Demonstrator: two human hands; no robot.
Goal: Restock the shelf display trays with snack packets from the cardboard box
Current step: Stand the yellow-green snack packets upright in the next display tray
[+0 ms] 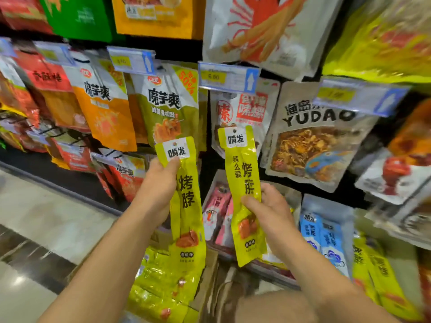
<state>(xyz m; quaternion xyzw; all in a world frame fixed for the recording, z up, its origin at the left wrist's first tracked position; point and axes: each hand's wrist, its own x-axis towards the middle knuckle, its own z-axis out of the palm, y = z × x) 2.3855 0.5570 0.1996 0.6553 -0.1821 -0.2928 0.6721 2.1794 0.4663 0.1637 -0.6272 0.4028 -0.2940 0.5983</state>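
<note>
My left hand (158, 185) grips a small stack of long yellow snack packets (189, 206) near their tops, held upright. In my right hand (270, 210) is one more yellow packet (243, 183), pinched at its middle and raised in front of the hanging bags. Below both hands the open cardboard box (205, 283) holds several more yellow packets (161, 280). On the low shelf to the right, display trays (326, 206) hold pink packets (219, 213), blue packets (326, 241) and yellow packets (373, 271).
Hanging snack bags fill the pegs above: green and orange bags (168, 106) on the left, a grey YUDAO bag (312, 141) on the right. Blue price tags (228, 76) jut forward. A pale tiled floor (46, 217) lies to the left.
</note>
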